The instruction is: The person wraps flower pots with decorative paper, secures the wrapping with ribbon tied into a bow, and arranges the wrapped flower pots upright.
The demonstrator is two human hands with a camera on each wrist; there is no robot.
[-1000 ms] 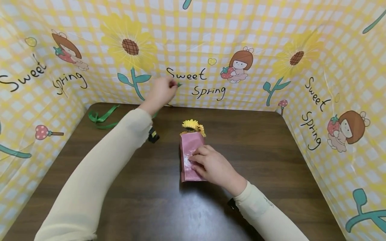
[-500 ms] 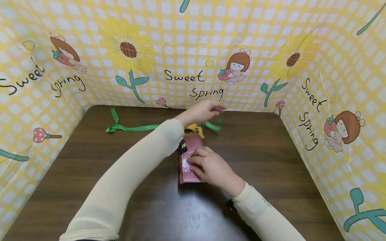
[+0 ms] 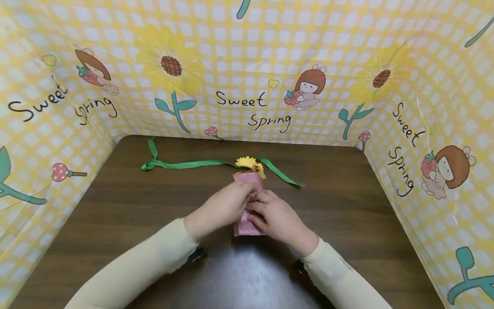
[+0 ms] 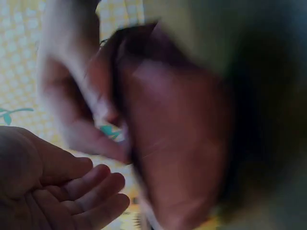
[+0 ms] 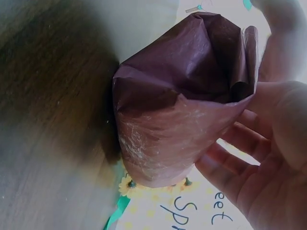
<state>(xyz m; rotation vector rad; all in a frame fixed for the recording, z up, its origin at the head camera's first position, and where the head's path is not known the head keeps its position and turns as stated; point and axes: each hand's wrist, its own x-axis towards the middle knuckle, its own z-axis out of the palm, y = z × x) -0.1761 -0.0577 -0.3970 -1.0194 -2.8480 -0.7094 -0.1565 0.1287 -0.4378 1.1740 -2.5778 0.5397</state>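
A small bouquet of yellow sunflowers (image 3: 247, 163) lies on the table, rolled in pink wrapping paper (image 3: 247, 227). My right hand (image 3: 283, 219) grips the paper at its right side, thumb and fingers at the edge in the right wrist view. The wrapping paper (image 5: 158, 134) opens toward that camera, hollow and folded at its wide end. Over the left side of the bundle is my left hand (image 3: 220, 208), its fingers loosely bent beside the paper in the left wrist view. A green ribbon (image 3: 189, 164) passes by the flower heads, sticking out on both sides.
The dark wooden table (image 3: 339, 240) carries the bundle and ribbon. A yellow checked cloth (image 3: 247, 56) printed with flowers, figures and lettering walls in its back and both sides. At the far left the ribbon has a loop.
My left hand has carried the ribbon's end from the left across to the right, let it go, and come back to the bundle. The right hand has stayed on the paper.
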